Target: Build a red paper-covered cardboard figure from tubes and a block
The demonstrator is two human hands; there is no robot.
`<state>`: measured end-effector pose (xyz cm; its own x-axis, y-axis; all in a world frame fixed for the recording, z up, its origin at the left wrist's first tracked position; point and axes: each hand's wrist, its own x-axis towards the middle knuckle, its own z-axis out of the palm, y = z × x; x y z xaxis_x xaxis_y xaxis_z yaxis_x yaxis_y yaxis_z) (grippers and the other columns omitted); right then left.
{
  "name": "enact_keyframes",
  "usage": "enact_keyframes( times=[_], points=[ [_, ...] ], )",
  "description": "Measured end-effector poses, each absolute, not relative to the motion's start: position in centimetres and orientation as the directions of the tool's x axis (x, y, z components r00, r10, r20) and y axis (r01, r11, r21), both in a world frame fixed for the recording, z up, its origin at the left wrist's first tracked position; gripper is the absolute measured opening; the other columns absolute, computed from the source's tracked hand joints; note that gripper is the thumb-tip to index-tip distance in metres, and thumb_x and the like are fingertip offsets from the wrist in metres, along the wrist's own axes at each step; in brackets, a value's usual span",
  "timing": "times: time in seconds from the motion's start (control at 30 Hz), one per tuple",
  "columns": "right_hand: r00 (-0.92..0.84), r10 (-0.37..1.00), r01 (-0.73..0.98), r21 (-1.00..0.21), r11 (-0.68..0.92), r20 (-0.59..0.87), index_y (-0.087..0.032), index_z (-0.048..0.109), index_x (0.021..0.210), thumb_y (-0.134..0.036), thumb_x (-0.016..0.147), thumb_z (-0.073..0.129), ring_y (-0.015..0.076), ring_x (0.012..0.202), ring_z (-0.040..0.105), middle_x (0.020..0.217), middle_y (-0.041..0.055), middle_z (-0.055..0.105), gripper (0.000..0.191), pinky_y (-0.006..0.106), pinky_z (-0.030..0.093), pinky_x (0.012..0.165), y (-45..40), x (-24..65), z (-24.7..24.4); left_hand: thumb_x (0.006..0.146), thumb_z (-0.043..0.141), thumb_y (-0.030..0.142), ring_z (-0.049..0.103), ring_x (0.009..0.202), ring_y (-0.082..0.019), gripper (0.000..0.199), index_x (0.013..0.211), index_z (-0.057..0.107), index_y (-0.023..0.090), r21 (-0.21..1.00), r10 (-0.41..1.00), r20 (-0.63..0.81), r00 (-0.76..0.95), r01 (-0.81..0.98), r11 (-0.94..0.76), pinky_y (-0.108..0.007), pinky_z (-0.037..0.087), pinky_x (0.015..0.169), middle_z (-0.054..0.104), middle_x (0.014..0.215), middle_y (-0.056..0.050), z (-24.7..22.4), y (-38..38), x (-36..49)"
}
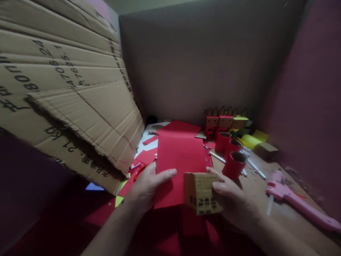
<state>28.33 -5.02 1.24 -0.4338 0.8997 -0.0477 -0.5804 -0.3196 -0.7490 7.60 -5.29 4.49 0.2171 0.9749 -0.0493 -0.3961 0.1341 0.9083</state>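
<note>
Left hand (145, 185) pinches the red paper (178, 156) by its left edge, length running away; right hand (234, 199), closed around the cardboard box (204, 190), has it at the near right corner.

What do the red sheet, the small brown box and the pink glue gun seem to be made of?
Red sheet: probably matte card or thick paper, as it looks flat with straight edges.
Small brown box in the right hand: apparently dull cardboard, with dark printed characters.
Pink glue gun: likely smooth plastic, judging by its even colour and moulded shape.
</note>
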Motion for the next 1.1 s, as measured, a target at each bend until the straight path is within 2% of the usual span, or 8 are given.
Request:
enact_keyframes(
  times=[0.17,0.27,0.37,0.47,0.57,0.77,0.97,1.1],
  points=[
    [-0.379,0.923,-0.691,-0.685,-0.232,0.07,-0.022,0.066,0.094,-0.026,0.073,0.065,0.022,0.08,0.066,0.081,0.0027,0.071,0.021,0.038,0.049,0.08,-4.5,28.3,1.2,0.081,0.062,0.034,0.059,0.11,-0.029,0.047,0.125,0.054,0.018,0.839,0.963,0.158,0.217,-0.544,-0.015,-0.039,0.047,0.093,0.062,0.121,-0.012,3.6,-5.9,8.3],
    [-0.344,0.935,-0.706,-0.68,-0.198,0.085,-0.024,0.061,0.109,-0.023,0.074,0.063,0.0251,0.095,0.064,0.096,0.0042,0.071,0.035,0.043,0.045,0.091,-4.4,27.8,1.1,0.072,0.074,0.033,0.055,0.115,-0.032,0.057,0.122,0.054,0.015,0.846,0.955,0.145,0.259,-0.534,0.016,-0.041,0.044,0.096,0.061,0.121,-0.015,2.2,-6.8,9.8],
    [-0.326,0.94,-0.687,-0.708,-0.163,0.099,-0.025,0.052,0.122,-0.02,0.07,0.066,0.0278,0.112,0.056,0.113,0.0057,0.066,0.054,0.046,0.037,0.1,-4.5,27.0,1.1,0.064,0.081,0.027,0.057,0.112,-0.03,0.066,0.121,0.052,0.015,0.846,0.987,0.097,0.125,-0.533,-0.015,-0.039,0.045,0.094,0.063,0.118,-0.014,0.9,-7.4,11.4],
    [-0.323,0.943,-0.648,-0.745,-0.16,0.079,-0.024,0.049,0.125,-0.017,0.063,0.071,0.0293,0.12,0.049,0.123,0.0073,0.061,0.066,0.046,0.034,0.103,-4.7,26.5,1.2,0.061,0.081,0.018,0.061,0.106,-0.026,0.058,0.112,0.054,0.014,0.851,1.0,0.018,0.023,-0.525,-0.003,-0.035,0.047,0.091,0.066,0.111,-0.013,0.2,-7.5,12.5],
    [-0.352,0.936,-0.592,-0.777,-0.214,0.01,-0.023,0.047,0.125,-0.016,0.059,0.074,0.0304,0.121,0.049,0.125,0.0086,0.06,0.072,0.046,0.033,0.103,-4.7,26.5,1.2,0.065,0.078,0.014,0.064,0.1,-0.024,0.046,0.105,0.056,0.013,0.875,1.0,0.004,0.012,-0.485,0.002,-0.033,0.049,0.089,0.069,0.105,-0.012,0.0,-7.4,12.7],
    [-0.459,0.888,-0.514,-0.812,-0.276,-0.011,-0.02,0.05,0.122,-0.019,0.058,0.077,0.0325,0.116,0.053,0.116,0.0103,0.064,0.069,0.047,0.035,0.101,-4.0,26.8,1.6,0.068,0.076,0.016,0.065,0.095,-0.026,0.04,0.103,0.059,0.011,0.881,0.996,-0.002,0.085,-0.471,0.042,-0.037,0.051,0.086,0.069,0.103,-0.013,0.2,-7.6,12.0],
    [-0.437,0.9,-0.533,-0.809,-0.25,0.01,-0.023,0.05,0.123,-0.017,0.062,0.075,0.0307,0.114,0.055,0.115,0.0076,0.065,0.067,0.046,0.035,0.101,-3.6,26.5,2.1,0.073,0.069,0.012,0.062,0.103,-0.026,0.045,0.116,0.057,0.012,0.849,0.979,0.106,0.176,-0.528,0.003,-0.038,0.047,0.093,0.067,0.11,-0.011,1.2,-7.1,12.4],
    [-0.428,0.902,-0.579,-0.783,-0.226,0.057,-0.024,0.05,0.124,-0.017,0.069,0.07,0.0289,0.112,0.056,0.116,0.0072,0.065,0.059,0.046,0.038,0.1,-3.3,26.8,1.8,0.073,0.067,0.014,0.06,0.105,-0.026,0.042,0.113,0.058,0.015,0.957,0.947,0.071,0.312,-0.288,0.024,-0.037,0.045,0.093,0.065,0.113,-0.01,2.0,-7.1,10.4]
  ],
)
